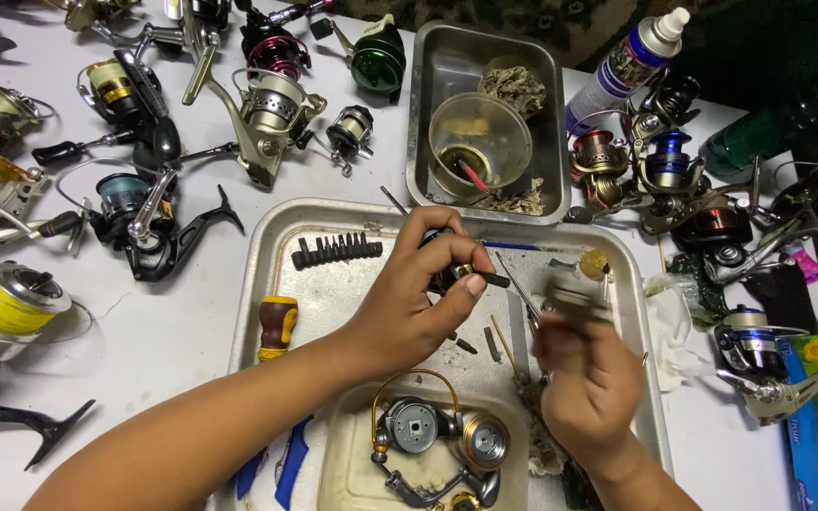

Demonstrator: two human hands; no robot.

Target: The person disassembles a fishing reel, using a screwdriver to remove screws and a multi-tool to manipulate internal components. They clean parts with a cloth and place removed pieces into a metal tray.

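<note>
Nearest the camera, a partly stripped fishing reel [433, 445] with a gold bail lies in a small tub at the front of a metal tray [267, 274] on the white bench [172, 326]. Above the tray, the left hand [407, 293] grips a small dark reel part [461, 274], while the right hand [587, 378] pinches a blurred metal piece [575, 301]. Screwdriver bits [336, 251] rest at the tray's rear, and a dozen reels [134, 213] crowd the bench.

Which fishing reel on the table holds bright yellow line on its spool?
The spinning reel at the table's left edge. Its spool is wound with bright yellow line, while the other reels show green, red, blue, gold or bare metal spools.
</note>
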